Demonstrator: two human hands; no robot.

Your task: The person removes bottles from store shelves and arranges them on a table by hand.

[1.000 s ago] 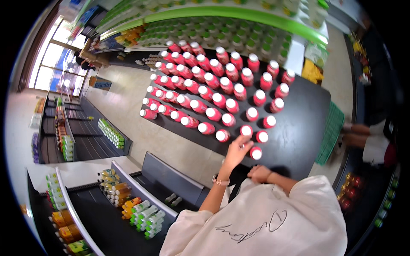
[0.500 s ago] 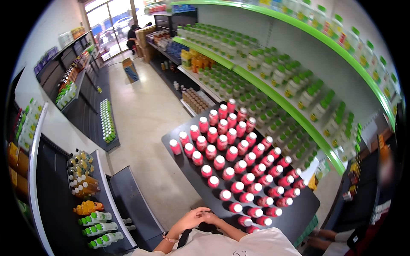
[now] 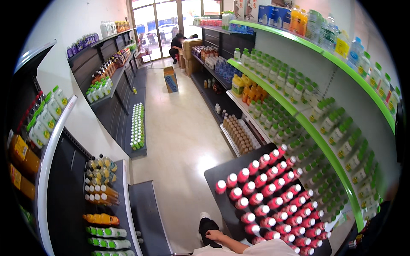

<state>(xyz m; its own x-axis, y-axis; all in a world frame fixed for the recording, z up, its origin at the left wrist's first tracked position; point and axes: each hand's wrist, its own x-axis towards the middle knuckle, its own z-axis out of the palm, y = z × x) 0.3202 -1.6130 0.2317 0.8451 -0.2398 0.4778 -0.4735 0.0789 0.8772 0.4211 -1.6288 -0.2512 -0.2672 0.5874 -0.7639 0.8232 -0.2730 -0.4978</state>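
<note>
Shop aisle seen from above. At left, dark shelves (image 3: 64, 187) hold orange and green bottles. Bottom centre, one hand (image 3: 213, 235), probably the left, hangs loosely curled and empty beside a black table (image 3: 218, 179) packed with red-capped bottles (image 3: 256, 199). The other hand is out of sight. Green shelves (image 3: 324, 141) run along the right.

One hand (image 3: 215, 235) is seen at the lower edge, knuckles up, fingers curled downward, forearm bare.
</note>
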